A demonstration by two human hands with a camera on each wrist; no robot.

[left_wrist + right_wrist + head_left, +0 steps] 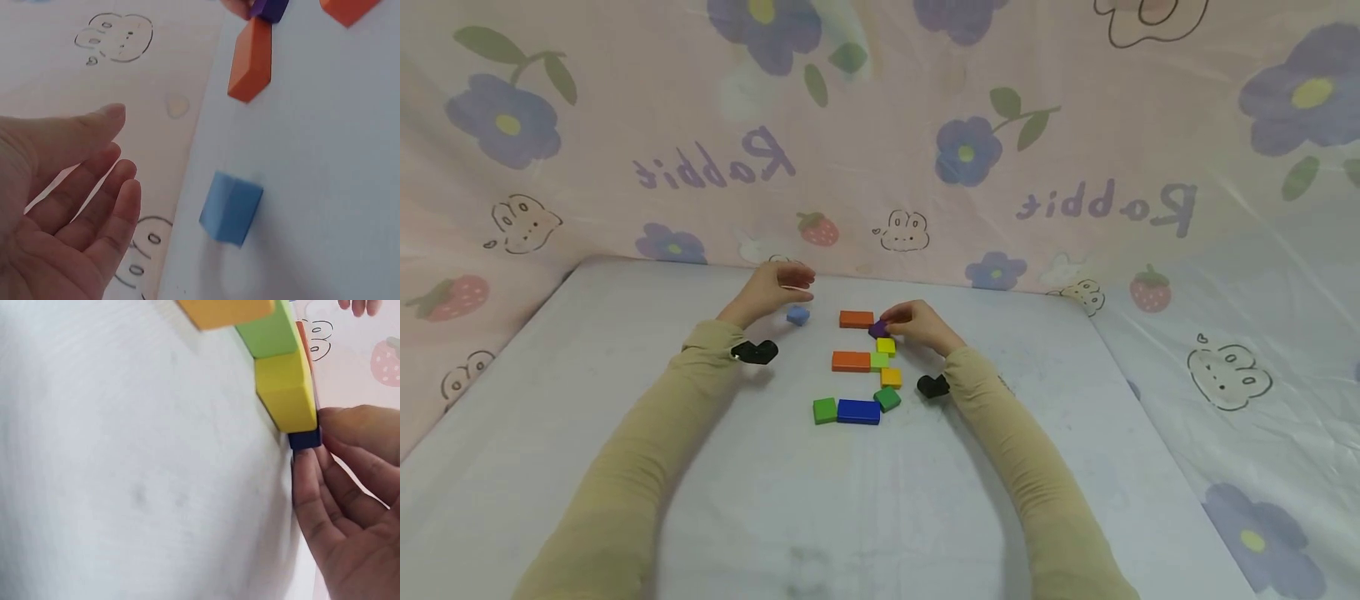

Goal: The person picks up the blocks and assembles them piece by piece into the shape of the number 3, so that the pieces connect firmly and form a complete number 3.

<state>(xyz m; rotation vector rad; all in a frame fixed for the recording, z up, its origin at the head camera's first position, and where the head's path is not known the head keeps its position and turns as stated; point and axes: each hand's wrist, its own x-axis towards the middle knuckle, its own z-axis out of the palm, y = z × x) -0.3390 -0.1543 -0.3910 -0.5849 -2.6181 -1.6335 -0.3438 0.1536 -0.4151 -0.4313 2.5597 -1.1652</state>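
My right hand (919,323) pinches a small purple block (877,330) between thumb and fingers, at the right end of the far orange block (856,319). Just nearer than it lies a yellow block (886,347), which partly covers the purple one in the right wrist view. My left hand (772,292) hovers empty with fingers apart, beside a light blue block (798,315). In the left wrist view that blue block (231,209) sits alone on the white surface, apart from the fingers.
Nearer me are a second orange block (851,362), a light green block (879,362), an amber block (891,378), a dark green block (887,398), a blue block (859,412) and a green block (825,410). A printed cloth (865,167) hangs behind the table.
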